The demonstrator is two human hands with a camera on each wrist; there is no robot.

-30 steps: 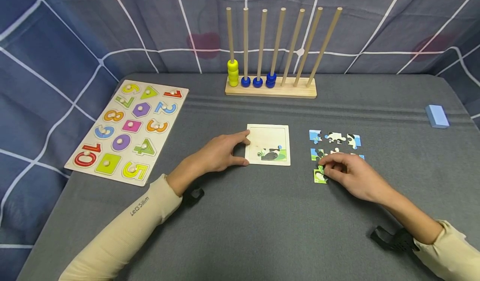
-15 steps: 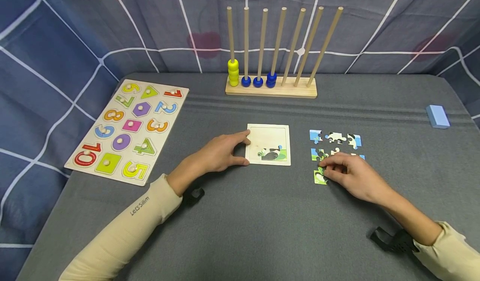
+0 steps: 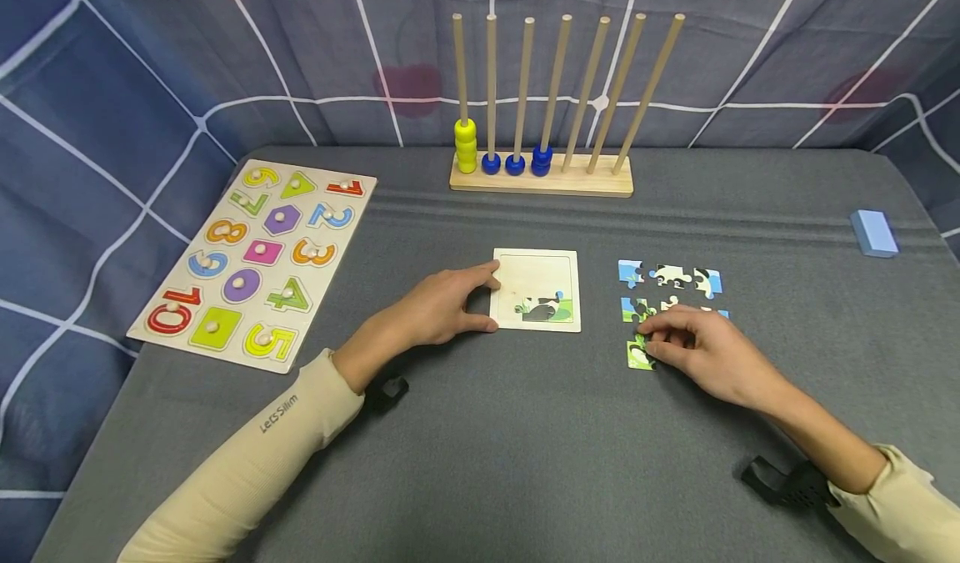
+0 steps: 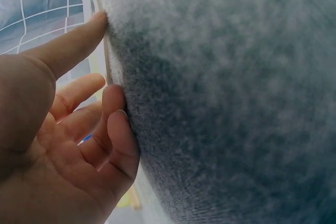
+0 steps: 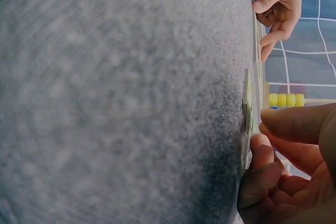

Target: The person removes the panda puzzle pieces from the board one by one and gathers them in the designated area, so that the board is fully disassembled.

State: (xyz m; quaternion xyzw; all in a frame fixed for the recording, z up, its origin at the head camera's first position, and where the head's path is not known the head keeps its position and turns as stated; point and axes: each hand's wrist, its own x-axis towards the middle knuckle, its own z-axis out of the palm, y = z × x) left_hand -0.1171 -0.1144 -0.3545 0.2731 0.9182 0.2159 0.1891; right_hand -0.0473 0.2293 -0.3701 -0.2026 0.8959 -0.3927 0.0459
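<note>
A square wooden puzzle tray (image 3: 531, 271) lies mid-table, with a panda picture piece in its lower right part. My left hand (image 3: 450, 303) rests at its left side, thumb at the lower corner and forefinger at the upper edge. In the left wrist view, the left hand's thumb (image 4: 79, 43) touches the tray's edge. To the right lie loose jigsaw pieces (image 3: 670, 276) in rows, blue, white, black and green. My right hand (image 3: 701, 348) pinches at a green jigsaw piece (image 3: 639, 355) at the near left of them, covering several others. Its fingertips stay low, close over the cloth.
A number and shape peg board (image 3: 258, 263) lies at the left. Behind the tray stands a wooden bead counter (image 3: 542, 179) with tall rods and yellow and blue beads. A light blue block (image 3: 874, 233) sits near the right side. A checked cloth (image 3: 322, 54) hangs behind the table.
The green jigsaw piece by the right fingertips has shifted very slightly toward the near side. Both hands otherwise hold their places.
</note>
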